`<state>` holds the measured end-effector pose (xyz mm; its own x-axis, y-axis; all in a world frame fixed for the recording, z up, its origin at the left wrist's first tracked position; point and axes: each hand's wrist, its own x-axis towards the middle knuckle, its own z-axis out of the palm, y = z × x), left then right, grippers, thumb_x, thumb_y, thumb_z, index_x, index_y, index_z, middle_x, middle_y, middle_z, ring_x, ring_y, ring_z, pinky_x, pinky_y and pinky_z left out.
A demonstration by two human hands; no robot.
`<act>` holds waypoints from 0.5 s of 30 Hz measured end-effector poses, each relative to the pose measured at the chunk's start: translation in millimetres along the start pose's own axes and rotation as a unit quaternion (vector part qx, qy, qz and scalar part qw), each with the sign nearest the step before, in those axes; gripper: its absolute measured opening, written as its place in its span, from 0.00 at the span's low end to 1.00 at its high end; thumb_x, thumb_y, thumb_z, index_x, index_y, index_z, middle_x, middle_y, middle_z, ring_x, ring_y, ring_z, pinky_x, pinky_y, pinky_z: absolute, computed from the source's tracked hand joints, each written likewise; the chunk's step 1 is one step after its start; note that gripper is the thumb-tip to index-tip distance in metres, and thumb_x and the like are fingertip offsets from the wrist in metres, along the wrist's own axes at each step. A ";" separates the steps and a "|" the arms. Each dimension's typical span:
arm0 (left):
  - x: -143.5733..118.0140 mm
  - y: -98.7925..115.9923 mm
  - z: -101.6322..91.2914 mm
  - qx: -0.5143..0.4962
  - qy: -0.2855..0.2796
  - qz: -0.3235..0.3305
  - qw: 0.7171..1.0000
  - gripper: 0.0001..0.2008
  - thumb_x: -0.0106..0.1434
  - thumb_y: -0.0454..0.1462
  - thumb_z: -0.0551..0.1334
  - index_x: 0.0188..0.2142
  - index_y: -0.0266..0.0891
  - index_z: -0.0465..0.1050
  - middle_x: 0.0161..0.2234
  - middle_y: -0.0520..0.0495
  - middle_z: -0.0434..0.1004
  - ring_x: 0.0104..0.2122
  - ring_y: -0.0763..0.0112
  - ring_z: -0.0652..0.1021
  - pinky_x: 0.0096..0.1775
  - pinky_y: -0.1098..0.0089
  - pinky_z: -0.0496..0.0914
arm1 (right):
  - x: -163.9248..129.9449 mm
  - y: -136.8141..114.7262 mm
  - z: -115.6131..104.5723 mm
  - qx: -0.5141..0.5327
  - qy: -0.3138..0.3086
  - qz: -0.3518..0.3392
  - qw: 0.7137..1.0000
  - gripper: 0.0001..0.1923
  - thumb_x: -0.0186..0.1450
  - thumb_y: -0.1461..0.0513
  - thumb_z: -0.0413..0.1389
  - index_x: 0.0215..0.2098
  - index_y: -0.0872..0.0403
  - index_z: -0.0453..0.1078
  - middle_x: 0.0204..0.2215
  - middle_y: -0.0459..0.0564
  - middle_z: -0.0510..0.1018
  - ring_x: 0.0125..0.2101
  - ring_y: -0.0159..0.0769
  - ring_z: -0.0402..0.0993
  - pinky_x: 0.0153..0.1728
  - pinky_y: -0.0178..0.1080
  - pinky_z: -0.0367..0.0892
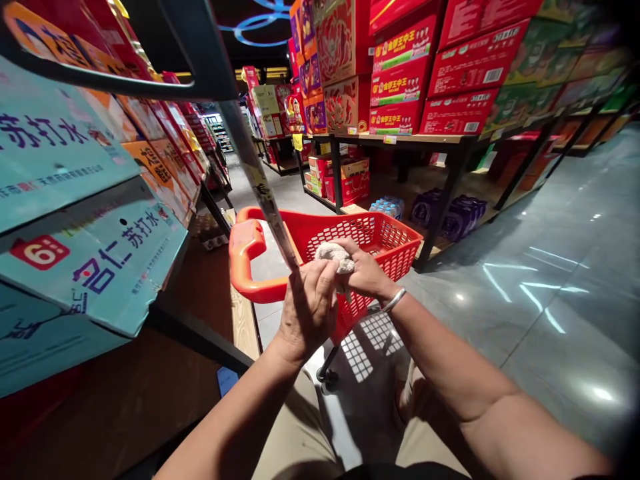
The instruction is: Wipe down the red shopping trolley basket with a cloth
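Head view: a pale, crumpled cloth [329, 252] is gripped in the closed fingers of the right hand [369, 272] and is seen over the near edge of the red cart [297, 222], just beside the left hand's fingertips. The pole [263, 190] is slanted, its long axis run from the black handle [214, 70] at upper left down to the left hand [309, 307]. The pole is thus approached most closely by the left hand, with the cloth placed just to the right of its lower end. The left fingers are curled, but whether the pole, the cloth or both are gripped cannot be told. The pole's lower end is hidden by the left hand, part of the cloth is covered by the right fingers, and the handle is cut off at the top.
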<state>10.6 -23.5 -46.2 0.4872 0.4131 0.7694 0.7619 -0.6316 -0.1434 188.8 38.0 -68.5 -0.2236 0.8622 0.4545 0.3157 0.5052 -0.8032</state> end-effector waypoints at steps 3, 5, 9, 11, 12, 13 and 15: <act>-2.7 7.5 12.1 0.058 -0.062 -0.031 0.996 0.32 0.66 0.29 0.54 0.69 0.31 0.55 0.64 0.32 0.69 0.63 0.53 0.70 0.65 0.54 0.57 | 2.2 -0.3 5.0 0.013 -0.036 -0.070 0.997 0.36 0.54 0.66 0.61 0.62 0.50 0.67 0.57 0.50 0.76 0.53 0.41 0.76 0.55 0.41 0.71; -6.7 8.7 17.2 0.090 -0.095 -0.065 0.989 0.34 0.66 0.30 0.54 0.71 0.29 0.52 0.67 0.31 0.65 0.65 0.53 0.68 0.67 0.53 0.52 | 4.0 4.7 3.9 -0.024 -0.055 -0.108 0.992 0.36 0.55 0.66 0.62 0.62 0.50 0.68 0.58 0.52 0.75 0.56 0.42 0.74 0.58 0.43 0.69; -14.2 1.0 25.8 0.143 -0.145 -0.094 0.974 0.32 0.69 0.35 0.52 0.71 0.26 0.52 0.68 0.28 0.63 0.66 0.50 0.66 0.67 0.52 0.48 | 5.0 26.6 -10.5 -0.120 -0.072 -0.145 0.979 0.30 0.59 0.64 0.62 0.61 0.49 0.71 0.55 0.52 0.76 0.55 0.42 0.74 0.57 0.43 0.69; -14.1 -7.1 28.2 0.166 -0.176 -0.101 0.965 0.27 0.72 0.38 0.51 0.67 0.27 0.59 0.62 0.28 0.70 0.61 0.47 0.71 0.66 0.49 0.50 | 2.8 45.1 -27.8 -0.175 -0.070 -0.121 0.975 0.28 0.60 0.64 0.61 0.59 0.49 0.72 0.54 0.51 0.78 0.53 0.42 0.75 0.56 0.43 0.70; -12.7 -11.9 28.5 0.175 -0.192 -0.105 0.960 0.25 0.72 0.39 0.51 0.64 0.28 0.64 0.57 0.30 0.74 0.57 0.47 0.74 0.65 0.48 0.51 | 1.0 56.1 -39.6 -0.204 -0.065 -0.101 0.972 0.27 0.60 0.64 0.61 0.59 0.49 0.73 0.54 0.51 0.78 0.52 0.42 0.75 0.55 0.42 0.70; -10.8 -16.9 28.0 0.182 -0.208 -0.108 0.955 0.22 0.72 0.39 0.51 0.59 0.29 0.69 0.51 0.32 0.77 0.53 0.47 0.76 0.64 0.48 0.53 | -1.3 67.7 -53.5 -0.234 -0.059 -0.079 0.967 0.27 0.60 0.65 0.60 0.58 0.48 0.73 0.54 0.51 0.78 0.52 0.42 0.75 0.54 0.42 0.69; -5.9 -27.0 25.2 0.190 -0.232 -0.106 0.948 0.17 0.72 0.38 0.52 0.52 0.31 0.74 0.43 0.36 0.78 0.47 0.49 0.76 0.63 0.48 0.55 | -6.9 90.7 -86.0 -0.297 -0.051 -0.040 0.953 0.28 0.58 0.67 0.59 0.58 0.48 0.73 0.54 0.51 0.78 0.52 0.42 0.75 0.54 0.42 0.68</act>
<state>-2.1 7.6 -62.5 0.3743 0.8043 0.4615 0.9194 -0.2573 -0.2974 298.2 81.0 -111.4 -0.3476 0.8271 0.4417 0.7527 0.5270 -0.3945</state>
